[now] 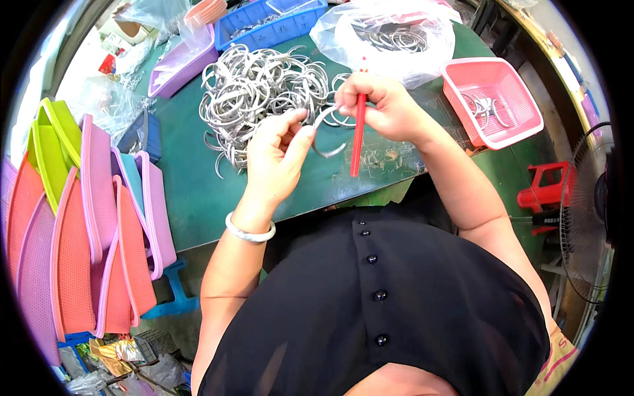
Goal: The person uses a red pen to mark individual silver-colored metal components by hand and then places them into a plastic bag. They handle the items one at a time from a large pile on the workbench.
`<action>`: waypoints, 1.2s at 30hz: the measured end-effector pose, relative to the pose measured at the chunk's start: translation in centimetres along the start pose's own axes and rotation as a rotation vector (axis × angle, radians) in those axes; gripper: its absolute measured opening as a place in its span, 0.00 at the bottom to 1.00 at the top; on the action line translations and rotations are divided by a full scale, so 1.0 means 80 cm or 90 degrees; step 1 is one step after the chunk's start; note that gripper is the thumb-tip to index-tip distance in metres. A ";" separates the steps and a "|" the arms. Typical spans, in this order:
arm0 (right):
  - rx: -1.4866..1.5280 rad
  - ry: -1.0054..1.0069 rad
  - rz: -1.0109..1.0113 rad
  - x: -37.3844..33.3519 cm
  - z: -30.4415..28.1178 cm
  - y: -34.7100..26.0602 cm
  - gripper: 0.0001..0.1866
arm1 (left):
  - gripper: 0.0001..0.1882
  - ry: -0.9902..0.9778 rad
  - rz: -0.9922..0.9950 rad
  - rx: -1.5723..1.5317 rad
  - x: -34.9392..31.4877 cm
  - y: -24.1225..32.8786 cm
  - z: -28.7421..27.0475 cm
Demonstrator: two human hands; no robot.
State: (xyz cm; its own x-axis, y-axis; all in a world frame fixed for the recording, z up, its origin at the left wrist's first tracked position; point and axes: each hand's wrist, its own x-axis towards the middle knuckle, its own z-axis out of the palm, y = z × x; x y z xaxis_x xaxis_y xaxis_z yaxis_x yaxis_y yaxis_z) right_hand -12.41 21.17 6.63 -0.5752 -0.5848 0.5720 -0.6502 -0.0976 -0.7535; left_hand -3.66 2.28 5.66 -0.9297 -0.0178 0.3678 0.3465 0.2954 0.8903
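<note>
An open, silvery curved metal ring, like a bangle [319, 142], is between my two hands over the green table. My left hand [277, 148], fingers bent, has its thumb at the ring's left side. My right hand [383, 105] pinches the ring's upper end and also holds a slim red pen-like stick [358, 142], which points down toward me. Its exact kind cannot be made out. Just beyond my left hand lies a tangled heap of similar silvery rings [257, 92]. A white bangle [249, 228] circles my left wrist.
A pink basket [492, 140] with a few metal pieces stands at the right. Behind the heap are a plastic bag of rings [337, 33], a blue tray [228, 41] and a purple tray [165, 84]. Stacked colourful baskets [72, 264] fill the left; a fan [581, 211] stands right.
</note>
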 end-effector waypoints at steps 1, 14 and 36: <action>-0.022 -0.039 0.015 -0.001 0.002 -0.008 0.07 | 0.12 -0.038 -0.001 0.031 -0.001 0.002 0.000; 0.275 0.088 0.357 -0.054 0.021 -0.009 0.07 | 0.09 0.089 -0.324 -0.439 -0.027 -0.014 0.009; 0.426 0.158 0.370 -0.070 0.058 -0.026 0.11 | 0.11 0.087 -0.296 -0.418 -0.045 -0.014 0.010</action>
State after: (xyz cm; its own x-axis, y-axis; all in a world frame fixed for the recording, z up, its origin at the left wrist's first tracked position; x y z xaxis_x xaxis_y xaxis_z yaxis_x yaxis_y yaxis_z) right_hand -5.56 20.90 3.47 -0.8616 -0.5061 0.0400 0.1524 -0.3330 -0.9305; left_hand -0.78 2.76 3.16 -0.9878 -0.1292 -0.0867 -0.0297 -0.3905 0.9201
